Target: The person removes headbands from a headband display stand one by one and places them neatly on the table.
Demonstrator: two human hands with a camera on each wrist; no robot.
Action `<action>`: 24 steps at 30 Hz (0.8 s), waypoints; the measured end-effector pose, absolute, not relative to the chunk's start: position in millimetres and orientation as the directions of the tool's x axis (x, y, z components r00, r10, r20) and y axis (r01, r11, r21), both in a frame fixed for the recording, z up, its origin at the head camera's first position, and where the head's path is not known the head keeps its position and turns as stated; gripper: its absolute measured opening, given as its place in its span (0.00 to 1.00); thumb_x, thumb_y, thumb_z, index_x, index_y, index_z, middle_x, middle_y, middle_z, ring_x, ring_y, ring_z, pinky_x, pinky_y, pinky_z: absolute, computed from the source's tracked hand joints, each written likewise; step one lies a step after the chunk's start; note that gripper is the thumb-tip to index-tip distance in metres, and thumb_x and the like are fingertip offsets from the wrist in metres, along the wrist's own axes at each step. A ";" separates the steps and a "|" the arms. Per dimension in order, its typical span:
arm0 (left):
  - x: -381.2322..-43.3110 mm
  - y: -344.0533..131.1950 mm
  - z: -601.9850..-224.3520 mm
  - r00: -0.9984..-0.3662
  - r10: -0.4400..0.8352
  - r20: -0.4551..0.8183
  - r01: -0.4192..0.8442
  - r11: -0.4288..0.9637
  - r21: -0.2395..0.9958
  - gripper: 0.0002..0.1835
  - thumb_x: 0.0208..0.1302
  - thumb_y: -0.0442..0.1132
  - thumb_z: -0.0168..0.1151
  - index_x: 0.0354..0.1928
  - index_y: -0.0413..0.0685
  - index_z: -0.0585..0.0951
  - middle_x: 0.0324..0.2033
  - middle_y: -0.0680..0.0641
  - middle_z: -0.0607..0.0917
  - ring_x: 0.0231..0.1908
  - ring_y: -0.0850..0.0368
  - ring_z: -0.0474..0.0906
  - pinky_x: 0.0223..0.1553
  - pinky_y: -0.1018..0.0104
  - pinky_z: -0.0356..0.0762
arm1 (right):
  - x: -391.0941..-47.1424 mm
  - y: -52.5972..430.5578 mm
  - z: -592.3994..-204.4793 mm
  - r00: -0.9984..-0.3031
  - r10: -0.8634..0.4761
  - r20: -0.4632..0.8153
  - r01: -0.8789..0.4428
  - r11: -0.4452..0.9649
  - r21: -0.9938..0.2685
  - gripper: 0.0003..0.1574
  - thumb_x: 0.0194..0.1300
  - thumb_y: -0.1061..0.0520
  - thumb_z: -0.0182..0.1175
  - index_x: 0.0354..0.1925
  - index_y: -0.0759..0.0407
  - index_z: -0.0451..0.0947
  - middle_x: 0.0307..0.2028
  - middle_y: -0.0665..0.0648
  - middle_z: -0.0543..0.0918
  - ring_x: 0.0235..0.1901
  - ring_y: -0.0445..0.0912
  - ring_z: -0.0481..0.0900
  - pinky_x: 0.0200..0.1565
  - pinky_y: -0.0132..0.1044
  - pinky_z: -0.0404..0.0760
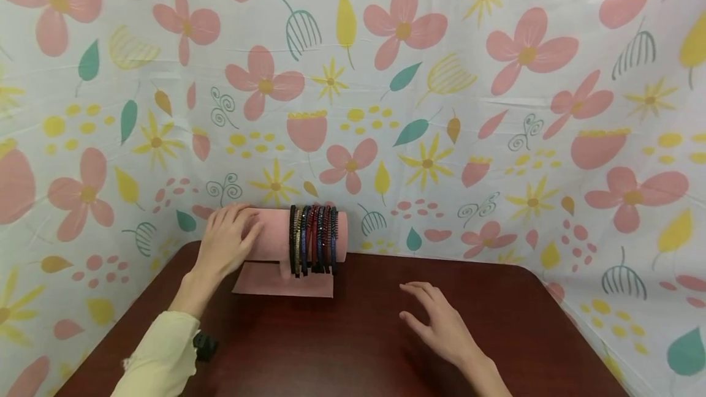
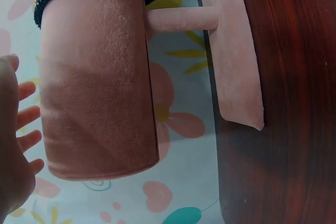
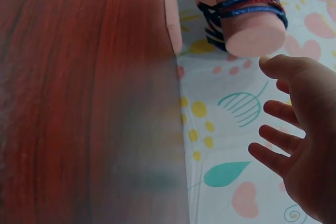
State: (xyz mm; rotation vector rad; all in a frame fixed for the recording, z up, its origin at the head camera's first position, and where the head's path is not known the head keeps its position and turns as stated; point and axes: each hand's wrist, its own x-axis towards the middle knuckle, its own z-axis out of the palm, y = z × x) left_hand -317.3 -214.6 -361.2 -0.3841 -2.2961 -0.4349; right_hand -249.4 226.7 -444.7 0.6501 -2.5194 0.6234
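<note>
A pink plush display roll (image 1: 267, 234) on a T-shaped stand with a flat base (image 1: 284, 280) stands at the table's back left. Several slim, glittery bands (image 1: 313, 238) in black, gold, blue and red circle its right half, some with toothed edges and loose ends hanging below. My left hand (image 1: 228, 234) is at the roll's bare left end. In the left wrist view, the fingers (image 2: 29, 116) are spread beside the roll, holding nothing. Over the table's right side, my right hand (image 1: 438, 323) has relaxed, parted fingers and holds nothing, apart from the stand.
The dark reddish wooden table (image 1: 292, 348) has rounded back corners. A white cloth (image 1: 353, 78) printed with flowers and leaves hangs behind it and along both sides. A small black object (image 1: 205, 346) sits at the left wrist, by the pale yellow sleeve (image 1: 160, 354).
</note>
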 end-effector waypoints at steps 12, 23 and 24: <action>-339.1 -208.7 -365.0 -0.765 0.061 0.642 0.253 0.944 0.213 0.26 0.75 0.56 0.44 0.61 0.47 0.77 0.59 0.41 0.78 0.64 0.40 0.67 0.71 0.38 0.50 | -251.6 220.7 -439.2 -0.795 -0.324 0.513 -0.535 0.773 -0.341 0.30 0.65 0.42 0.64 0.64 0.37 0.72 0.59 0.42 0.75 0.58 0.42 0.75 0.48 0.47 0.82; -355.9 -206.8 -387.0 -0.501 0.032 0.865 0.275 0.953 0.124 0.21 0.71 0.54 0.50 0.50 0.48 0.84 0.48 0.41 0.83 0.52 0.40 0.76 0.63 0.40 0.61 | -257.5 213.4 -436.0 -0.778 -0.320 0.541 -0.553 0.757 -0.348 0.31 0.63 0.47 0.67 0.63 0.38 0.73 0.59 0.41 0.75 0.59 0.41 0.75 0.49 0.46 0.82; -356.4 -207.2 -388.4 -0.491 0.034 0.870 0.281 0.952 0.122 0.21 0.71 0.54 0.50 0.49 0.48 0.84 0.48 0.41 0.83 0.52 0.40 0.76 0.63 0.40 0.61 | -258.1 212.8 -435.6 -0.773 -0.323 0.546 -0.558 0.755 -0.343 0.30 0.63 0.47 0.67 0.63 0.38 0.73 0.59 0.41 0.75 0.59 0.41 0.75 0.49 0.46 0.82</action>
